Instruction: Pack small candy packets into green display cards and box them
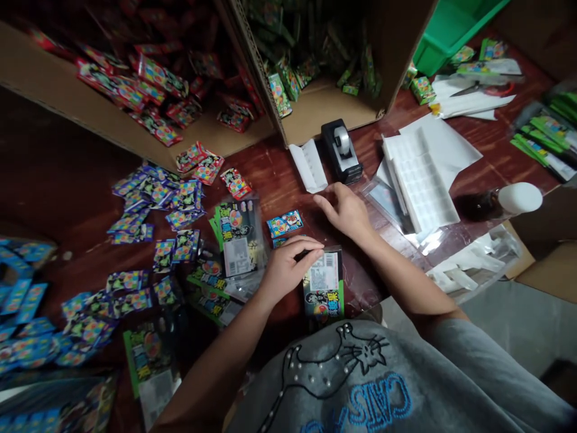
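My left hand (288,264) is curled, its fingers pressing the top edge of a clear bag with a black-and-green header card and barcode label (323,287) lying at the table's near edge. My right hand (343,207) hovers just beyond it with fingers apart and slightly bent, holding nothing, close to a white strip of stickers (309,165) and a black tape dispenser (341,150). A small blue packet (284,223) lies between the hands. More filled header bags (238,237) lie to the left.
Blue packets (153,210) are scattered over the left of the dark red table (270,174). Two cardboard boxes at the back hold red packets (153,90) and green packets (288,78). White sticker sheets (424,177), a green bin (451,30), scissors (478,89) and a white-capped bottle (518,197) sit right.
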{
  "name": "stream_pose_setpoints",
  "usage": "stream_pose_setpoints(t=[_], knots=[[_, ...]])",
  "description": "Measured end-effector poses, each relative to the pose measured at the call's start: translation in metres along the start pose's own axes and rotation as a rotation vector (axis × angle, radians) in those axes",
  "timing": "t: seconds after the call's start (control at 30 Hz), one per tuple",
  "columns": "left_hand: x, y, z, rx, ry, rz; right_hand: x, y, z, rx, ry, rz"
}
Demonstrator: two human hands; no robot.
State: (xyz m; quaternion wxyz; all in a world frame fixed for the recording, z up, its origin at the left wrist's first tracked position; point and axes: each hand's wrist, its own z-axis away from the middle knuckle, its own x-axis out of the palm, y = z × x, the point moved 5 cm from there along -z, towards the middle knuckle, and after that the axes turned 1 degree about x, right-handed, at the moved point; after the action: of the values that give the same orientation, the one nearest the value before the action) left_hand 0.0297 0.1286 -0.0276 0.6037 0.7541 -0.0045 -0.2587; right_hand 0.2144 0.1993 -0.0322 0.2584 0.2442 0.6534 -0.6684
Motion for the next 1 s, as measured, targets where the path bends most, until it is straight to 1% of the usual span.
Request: stream_pose_setpoints(t=[0.03, 0.07, 0.1, 0.13, 0.17, 0.2, 0.23, 0.3, 0.37, 0.47, 0.57, 0.6, 0.63, 0.67, 0.73, 0.77, 0.8, 0.83, 0.9, 1.0], knots=[[-0.001, -0.003, 0.000, -0.014, 0.004, 0.019, -0.003, 0.001, 0.009, -0.048, -0.093, -0.121], [-0.002, -0.006, 0.001, -0.027, 0.010, 0.034, -0.004, 0.002, 0.019, -0.089, -0.225, -0.251], [-0.003, -0.009, 0.002, -0.035, 0.018, 0.047, -0.004, 0.004, 0.030, -0.108, -0.368, -0.376], [-0.003, -0.011, 0.003, -0.040, 0.025, 0.058, -0.004, 0.007, 0.040, -0.093, -0.496, -0.483], [-0.003, -0.012, 0.004, -0.043, 0.029, 0.069, -0.004, 0.011, 0.048, -0.048, -0.587, -0.565], [-0.002, -0.013, 0.004, -0.047, 0.028, 0.077, -0.004, 0.015, 0.054, 0.012, -0.632, -0.621], [-0.001, -0.013, 0.004, -0.054, 0.023, 0.084, -0.004, 0.020, 0.058, 0.074, -0.638, -0.660], [0.002, -0.013, 0.003, -0.070, 0.003, 0.090, -0.004, 0.025, 0.062, 0.157, -0.611, -0.701], [0.003, -0.011, 0.002, -0.084, -0.010, 0.091, -0.006, 0.025, 0.064, 0.153, -0.581, -0.696], [0.001, -0.011, 0.005, -0.076, -0.015, 0.080, -0.012, 0.022, 0.069, 0.053, -0.562, -0.630], [-0.003, -0.011, 0.007, -0.049, -0.027, -0.003, -0.013, 0.019, 0.072, -0.107, -0.582, -0.552], [-0.004, -0.011, 0.006, -0.034, -0.037, -0.062, -0.012, 0.018, 0.069, -0.158, -0.564, -0.510], [-0.004, -0.010, 0.006, -0.014, -0.053, -0.130, -0.011, 0.017, 0.063, -0.191, -0.510, -0.452], [-0.003, -0.008, 0.004, 0.010, -0.075, -0.201, -0.010, 0.017, 0.054, -0.194, -0.421, -0.372], [0.001, -0.004, 0.000, 0.056, -0.125, -0.321, -0.008, 0.018, 0.029, -0.097, -0.189, -0.156], [0.003, -0.002, -0.003, 0.074, -0.149, -0.360, -0.006, 0.018, 0.016, -0.021, -0.091, -0.035], [0.006, 0.000, -0.006, 0.088, -0.172, -0.385, -0.004, 0.017, 0.002, 0.051, -0.026, 0.083], [0.008, 0.003, -0.008, 0.103, -0.192, -0.399, 0.000, 0.015, -0.010, 0.110, 0.006, 0.187], [0.012, 0.006, -0.012, 0.132, -0.232, -0.402, 0.009, 0.009, -0.032, 0.173, 0.003, 0.322], [0.013, 0.006, -0.015, 0.132, -0.265, -0.384, 0.016, 0.006, -0.046, 0.195, -0.033, 0.374]])
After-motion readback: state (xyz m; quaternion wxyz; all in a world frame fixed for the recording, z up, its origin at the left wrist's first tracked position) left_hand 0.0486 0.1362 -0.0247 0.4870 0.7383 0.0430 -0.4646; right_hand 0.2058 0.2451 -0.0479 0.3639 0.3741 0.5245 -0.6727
